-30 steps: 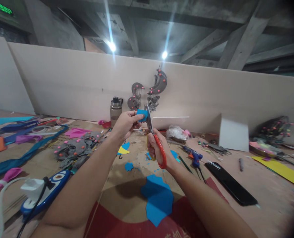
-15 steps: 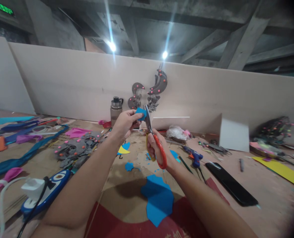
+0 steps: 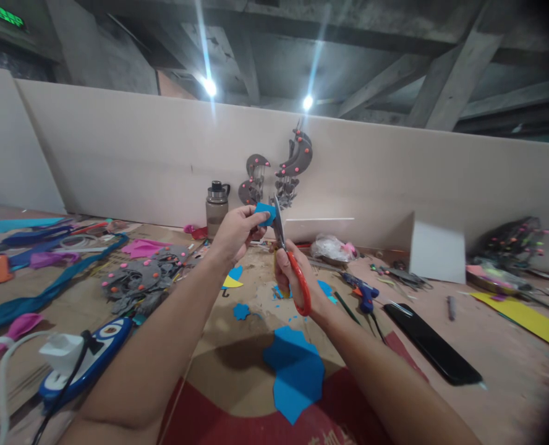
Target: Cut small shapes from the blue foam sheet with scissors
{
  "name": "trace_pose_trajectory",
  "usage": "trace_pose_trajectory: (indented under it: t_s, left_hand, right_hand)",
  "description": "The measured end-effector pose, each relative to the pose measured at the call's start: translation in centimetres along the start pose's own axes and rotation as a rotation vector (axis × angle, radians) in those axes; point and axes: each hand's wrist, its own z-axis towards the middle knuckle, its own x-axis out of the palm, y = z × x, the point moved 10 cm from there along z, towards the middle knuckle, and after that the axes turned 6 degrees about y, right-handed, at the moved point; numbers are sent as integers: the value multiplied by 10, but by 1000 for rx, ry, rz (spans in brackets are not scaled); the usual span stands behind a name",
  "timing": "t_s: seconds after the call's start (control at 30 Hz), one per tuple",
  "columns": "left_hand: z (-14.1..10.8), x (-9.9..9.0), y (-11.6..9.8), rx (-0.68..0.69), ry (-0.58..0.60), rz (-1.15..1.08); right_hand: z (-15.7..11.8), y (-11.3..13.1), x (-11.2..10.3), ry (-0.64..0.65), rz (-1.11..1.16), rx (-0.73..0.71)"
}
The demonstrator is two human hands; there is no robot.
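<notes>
My left hand (image 3: pixel 242 230) pinches a small piece of blue felt or foam sheet (image 3: pixel 265 214) between thumb and fingers. Wrapped through the handles of red-handled scissors (image 3: pixel 301 284) is my right hand (image 3: pixel 293 272). The blades point up, right beside the piece's edge; whether they touch it I cannot tell. Below, on the cardboard (image 3: pixel 237 371), lie a large blue sheet with a scalloped edge (image 3: pixel 297 371), a small blue flower shape (image 3: pixel 242 311), blue scraps and a yellow cut-out (image 3: pixel 234 282).
A bottle (image 3: pixel 217 210) stands behind my left hand. To the right lie a blue glue gun (image 3: pixel 367 295) and a black phone (image 3: pixel 432 343). A power strip (image 3: pixel 84 364) with cables and grey felt pieces (image 3: pixel 142 278) are at left. A white panel (image 3: pixel 371 179) closes the back.
The blue piece has turned slightly in my left fingers. The scissor blades seem closer together, and their handles have drawn in a little.
</notes>
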Motion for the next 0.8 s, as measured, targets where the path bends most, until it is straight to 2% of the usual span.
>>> trace_pose_trajectory:
  t_s: [0.8]
  left_hand:
    - [2,1,6,-30,42,-44]
  right_hand:
    - [-2,-1,1,-22,66,29]
